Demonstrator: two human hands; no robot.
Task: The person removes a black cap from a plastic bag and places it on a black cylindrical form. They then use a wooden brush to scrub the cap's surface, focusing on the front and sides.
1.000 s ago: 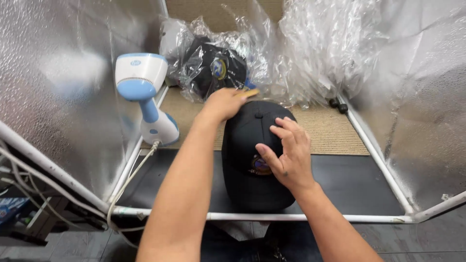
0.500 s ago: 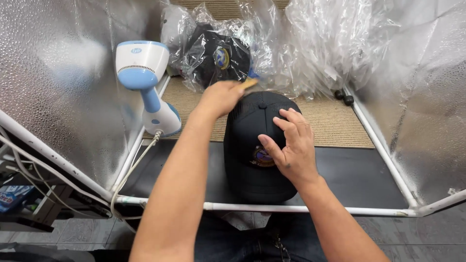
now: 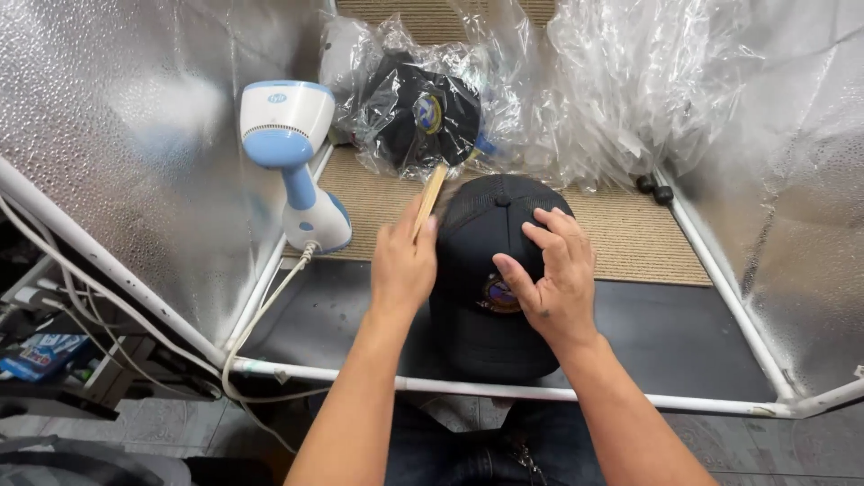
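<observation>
Black mesh-backed cap [image 3: 490,270], long axis running away from the person: right hand [image 3: 549,274] spread flat on its crown, left hand [image 3: 405,265] closed around a wooden stick [image 3: 429,200] at its left edge.

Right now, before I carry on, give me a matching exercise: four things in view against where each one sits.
Things:
1. black cap
2. wooden stick
3. steamer
4. bagged cap

Places:
A. at the back, in clear plastic
B. in the left hand
C. under the right hand
D. by the left foil wall

Pairs: 1-C, 2-B, 3-D, 4-A
</observation>
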